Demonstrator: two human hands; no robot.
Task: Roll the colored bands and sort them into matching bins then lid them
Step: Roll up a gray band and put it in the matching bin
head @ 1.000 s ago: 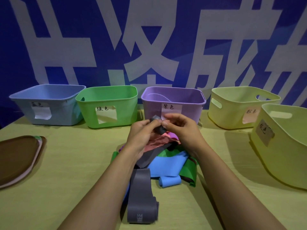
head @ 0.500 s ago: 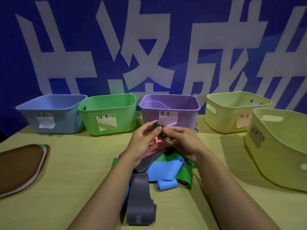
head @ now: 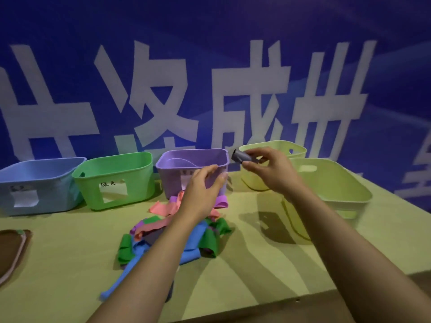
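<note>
The table (head: 245, 271) is holding 5 bins in a row along its far side. From left to right they are the blue bin (head: 35, 180), the green bin (head: 116, 173), the purple bin (head: 186, 159), then 2 yellow bins, the far yellow bin (head: 296, 149) and the near yellow bin (head: 345, 183). A brown lid (head: 11, 248) is lying at the left edge of the table. A pile (head: 168, 231) of loose bands is sitting in the middle, just in front of the purple bin.

The right hand (head: 270, 170) is pinching a small grey roll (head: 243, 157) up in the air. The roll is lying on its side, with its long way running left to right. It is hanging between the purple bin and the far yellow bin, a bit closer to the yellow one. Both yellow bins are sitting to the right of it, so the right hand is the nearer hand for the drop. I think the roll needs to travel right, but the labels are too blurry to say which bin is for grey.

The left hand (head: 203, 190) is holding nothing. Its fingers are loose and spread, up over the pile and in front of the purple bin.
</note>
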